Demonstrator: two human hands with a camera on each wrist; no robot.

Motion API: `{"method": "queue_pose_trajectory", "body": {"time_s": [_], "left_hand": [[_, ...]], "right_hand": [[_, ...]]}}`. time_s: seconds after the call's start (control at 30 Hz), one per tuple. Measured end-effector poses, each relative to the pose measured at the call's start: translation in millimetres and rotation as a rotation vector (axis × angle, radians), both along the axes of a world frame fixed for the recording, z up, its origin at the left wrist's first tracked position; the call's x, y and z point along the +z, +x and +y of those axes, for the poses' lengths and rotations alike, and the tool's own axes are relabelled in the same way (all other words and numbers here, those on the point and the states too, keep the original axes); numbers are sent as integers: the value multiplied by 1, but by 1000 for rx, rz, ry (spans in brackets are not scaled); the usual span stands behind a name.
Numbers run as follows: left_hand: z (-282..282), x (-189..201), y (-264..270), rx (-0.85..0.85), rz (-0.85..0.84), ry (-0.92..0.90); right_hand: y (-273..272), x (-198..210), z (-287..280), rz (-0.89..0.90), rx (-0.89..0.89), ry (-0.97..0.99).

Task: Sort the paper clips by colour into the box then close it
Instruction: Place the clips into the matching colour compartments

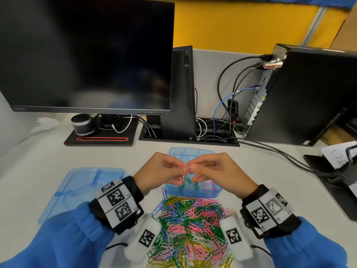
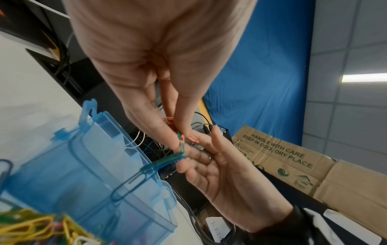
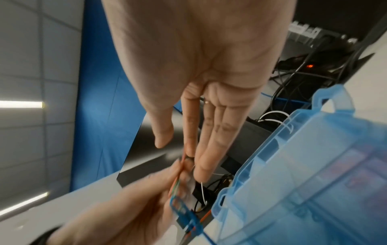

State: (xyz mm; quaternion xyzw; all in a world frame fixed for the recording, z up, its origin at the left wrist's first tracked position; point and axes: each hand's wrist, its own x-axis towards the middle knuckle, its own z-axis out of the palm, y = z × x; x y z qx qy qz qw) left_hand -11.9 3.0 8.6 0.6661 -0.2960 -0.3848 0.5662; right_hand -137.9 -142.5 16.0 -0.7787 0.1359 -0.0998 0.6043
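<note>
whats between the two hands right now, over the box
A small tangle of linked clips: a pink clip with green clips hanging from it, pinched by the left hand and right hand. Head view shows it.

The pile of paper clips lies at lower centre on the tabletop, the box just above it, the lid to the left. Both hands meet over the box. The monitor fills the upper left, the computer tower the right.
</note>
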Motion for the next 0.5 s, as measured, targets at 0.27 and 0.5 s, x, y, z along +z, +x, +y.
{"method": "queue_pose_trajectory", "body": {"time_s": [0.27, 0.5], "left_hand": [[-28, 5, 4, 46, 108, -54], [-36, -4, 3, 82, 119, -49]], "right_hand": [[1, -17, -2, 79, -25, 25], [-5, -13, -11, 101, -57, 11]]}}
